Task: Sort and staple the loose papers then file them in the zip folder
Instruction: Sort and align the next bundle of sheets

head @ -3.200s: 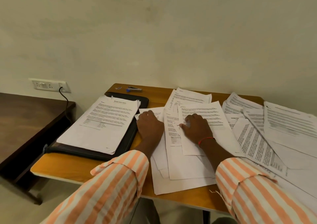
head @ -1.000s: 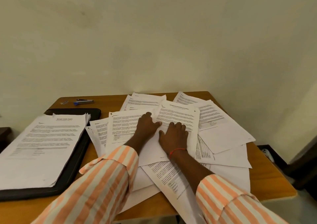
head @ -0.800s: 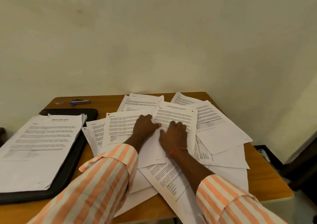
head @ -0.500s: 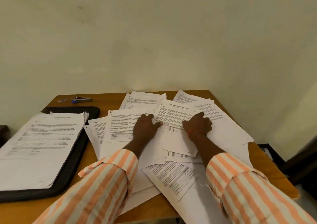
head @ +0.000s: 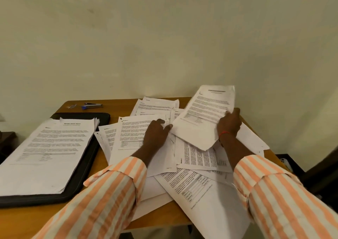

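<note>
On the zip folder [head: 86,169], a stack [head: 45,152] titled, blurrily, "Sample Health Report".

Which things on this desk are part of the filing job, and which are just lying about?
Part of the job: loose papers, lifted sheet in right hand, left hand, sorted stack, zip folder, stapler.
Lying about: small metal bits beside the stapler.

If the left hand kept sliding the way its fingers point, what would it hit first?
Probably the lower edge of the lifted sheet held by the right hand; the left hand points right at it, though depth is unclear.
</note>
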A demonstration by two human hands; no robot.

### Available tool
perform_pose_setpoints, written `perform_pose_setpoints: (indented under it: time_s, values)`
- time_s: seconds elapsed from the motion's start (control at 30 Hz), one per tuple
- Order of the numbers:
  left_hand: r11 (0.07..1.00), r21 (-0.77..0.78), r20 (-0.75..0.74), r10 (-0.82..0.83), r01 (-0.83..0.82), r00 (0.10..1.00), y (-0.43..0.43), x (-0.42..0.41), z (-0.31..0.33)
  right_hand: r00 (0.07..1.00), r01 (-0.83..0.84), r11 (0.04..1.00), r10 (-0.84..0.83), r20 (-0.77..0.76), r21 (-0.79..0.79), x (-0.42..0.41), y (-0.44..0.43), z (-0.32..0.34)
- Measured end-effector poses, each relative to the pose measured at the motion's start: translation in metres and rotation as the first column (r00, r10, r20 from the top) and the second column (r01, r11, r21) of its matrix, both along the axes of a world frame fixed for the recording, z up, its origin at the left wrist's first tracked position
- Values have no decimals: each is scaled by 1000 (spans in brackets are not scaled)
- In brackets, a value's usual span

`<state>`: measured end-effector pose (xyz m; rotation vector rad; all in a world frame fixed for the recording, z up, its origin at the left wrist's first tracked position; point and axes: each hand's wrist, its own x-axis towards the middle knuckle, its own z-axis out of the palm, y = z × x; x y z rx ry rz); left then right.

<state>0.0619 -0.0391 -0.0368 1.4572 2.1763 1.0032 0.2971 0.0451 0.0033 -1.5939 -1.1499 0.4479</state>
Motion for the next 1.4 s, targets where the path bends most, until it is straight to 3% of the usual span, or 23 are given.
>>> perform_pose_setpoints:
  time_s: [0.1,0.2,0.27,0.33,0.4,0.53,0.57,0.67,0.7,0.77,0.8,0.87,0.93,1.03,1.13,1.2,1.3,1.4]
  values:
    - [997,70,105,36,-43,994,-5,-5,11,985,-16,995,32,-171,98,14,8,9]
    - [979,153,336,79,-137,938,-16,-15,21,952,-249,966,257,-164,66,15,7,12]
    - [981,120,579,57,-155,813,-26,-24,27,897,-423,906,423,-127,24,3,-2,6]
    - [991,125,744,-57,-56,666,-37,-29,32,844,-533,846,531,-82,-7,-17,-18,-1]
    - [991,134,812,-113,5,572,-49,-35,37,789,-613,789,612,-58,-20,-39,-34,-8]
    - [996,83,887,-65,-19,458,-70,-54,35,704,-710,702,706,-74,-52,-65,-57,-20]
    - [996,85,875,-73,-3,478,-77,-59,34,691,-723,688,716,-104,-67,-67,-59,-25]
    - [1000,8,685,14,-27,728,-90,-75,26,662,-747,654,713,-229,-123,-75,-66,-31]
    - [998,-23,624,64,-64,779,-93,-79,25,698,-716,683,692,-186,-144,-77,-66,-32]
    - [991,-26,592,119,-129,797,-92,-90,17,751,-599,778,628,202,-189,-77,-66,-31]
    - [988,-16,598,134,-156,790,-91,-94,15,726,-514,835,545,420,-194,-78,-64,-31]
    - [975,16,600,167,-220,783,-90,-99,12,650,-437,871,480,589,-226,-81,-62,-33]
    - [960,52,578,195,-274,793,-88,-102,11,636,-470,828,558,533,-306,-89,-61,-37]
    - [946,69,541,232,-317,808,-88,-101,13,684,-575,767,641,347,-283,-101,-63,-37]
    - [958,42,465,231,-282,854,-87,-100,11,761,-547,810,586,278,-211,-103,-60,-32]
    - [967,21,418,223,-254,881,-87,-100,6,789,-470,857,515,336,-209,-95,-55,-31]
    - [967,9,389,230,-253,892,-85,-98,0,700,-413,859,513,498,-304,-80,-47,-38]
    - [959,29,380,249,-281,891,-81,-102,-1,650,-418,850,527,548,-321,-69,-40,-45]
